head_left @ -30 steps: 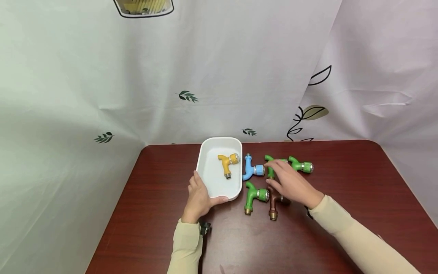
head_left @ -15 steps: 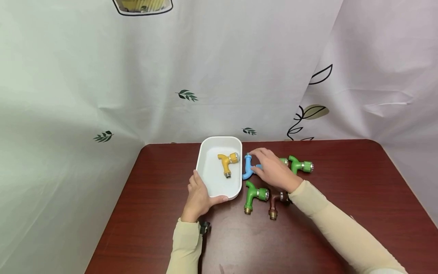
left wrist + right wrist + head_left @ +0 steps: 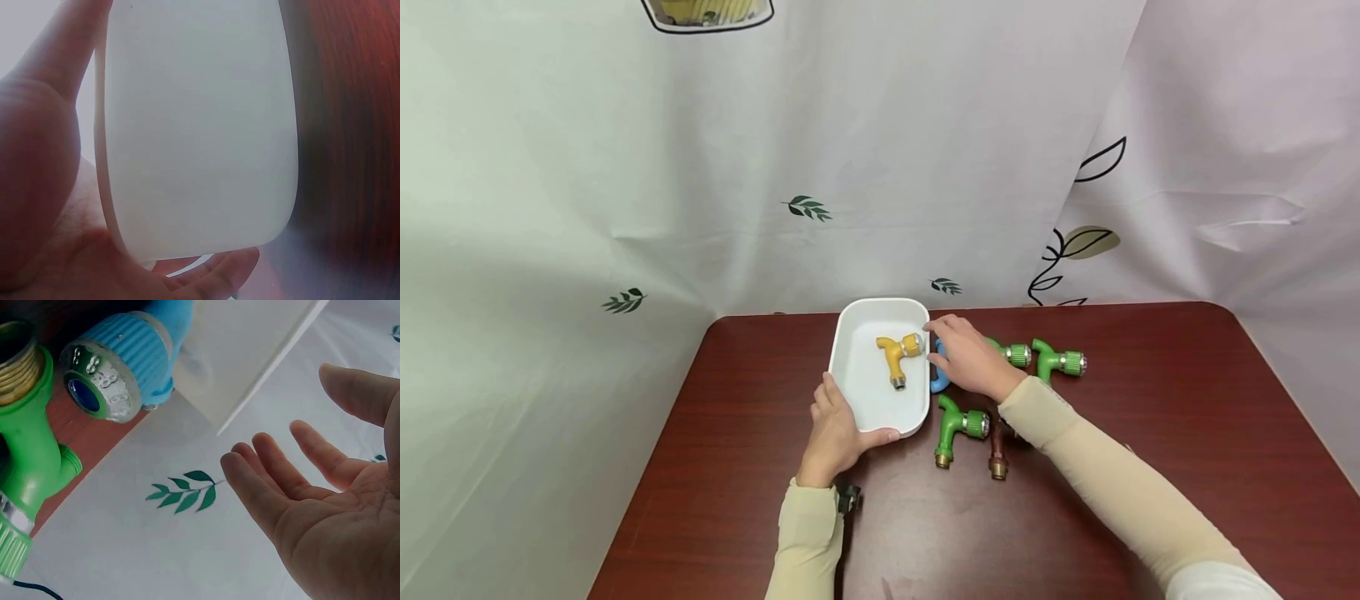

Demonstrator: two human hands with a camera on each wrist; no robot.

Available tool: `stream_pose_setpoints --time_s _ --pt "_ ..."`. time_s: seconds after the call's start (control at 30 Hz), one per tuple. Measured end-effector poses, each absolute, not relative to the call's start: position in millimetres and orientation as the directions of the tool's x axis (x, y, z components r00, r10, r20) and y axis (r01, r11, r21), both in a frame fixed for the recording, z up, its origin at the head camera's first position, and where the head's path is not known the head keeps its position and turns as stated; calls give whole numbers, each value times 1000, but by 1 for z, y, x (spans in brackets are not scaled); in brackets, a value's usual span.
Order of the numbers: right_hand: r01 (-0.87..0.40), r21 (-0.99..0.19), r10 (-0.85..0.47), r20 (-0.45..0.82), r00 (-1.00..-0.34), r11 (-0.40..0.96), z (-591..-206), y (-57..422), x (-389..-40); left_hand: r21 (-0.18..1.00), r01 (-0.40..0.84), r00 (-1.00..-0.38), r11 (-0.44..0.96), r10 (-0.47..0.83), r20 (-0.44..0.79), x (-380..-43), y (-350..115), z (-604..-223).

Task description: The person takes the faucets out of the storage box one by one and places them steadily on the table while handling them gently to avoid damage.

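Note:
My left hand (image 3: 835,433) grips a white plastic tray (image 3: 880,410) by its near left corner, thumb along the front rim and fingers along the left side. The tray's wall (image 3: 200,137) fills most of the left wrist view. Inside it lies a yellow tap (image 3: 895,358). Over the tray's right edge hovers my right hand (image 3: 973,358), fingers spread and holding nothing. Beneath it a blue tap (image 3: 940,382) is mostly covered in the head view, while its ribbed knob (image 3: 128,350) shows in the right wrist view.
Right of the tray, a green tap (image 3: 951,429) and a brown tap (image 3: 997,454) lie in front. Behind them are another green tap (image 3: 1017,356), partly hidden by my right hand, and a third green tap (image 3: 1060,362). A patterned white curtain (image 3: 880,167) hangs behind the table (image 3: 737,400).
My right hand has moved left from above the green and brown taps, across the blue tap, to the tray's right edge. My left hand and the tray have stayed in place.

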State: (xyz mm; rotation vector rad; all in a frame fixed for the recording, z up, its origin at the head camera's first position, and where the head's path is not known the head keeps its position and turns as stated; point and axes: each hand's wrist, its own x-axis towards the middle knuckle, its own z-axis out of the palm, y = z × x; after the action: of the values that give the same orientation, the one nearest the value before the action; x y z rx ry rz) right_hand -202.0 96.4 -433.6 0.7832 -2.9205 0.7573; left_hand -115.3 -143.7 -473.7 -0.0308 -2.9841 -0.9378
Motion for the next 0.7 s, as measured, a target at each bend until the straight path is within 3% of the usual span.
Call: stream_pose_setpoints --time_s 0.7 --pt "-604 -354 -622 76 -780 714 -447 67 -228 562 37 -999 826 29 24 -115 -143 -471"
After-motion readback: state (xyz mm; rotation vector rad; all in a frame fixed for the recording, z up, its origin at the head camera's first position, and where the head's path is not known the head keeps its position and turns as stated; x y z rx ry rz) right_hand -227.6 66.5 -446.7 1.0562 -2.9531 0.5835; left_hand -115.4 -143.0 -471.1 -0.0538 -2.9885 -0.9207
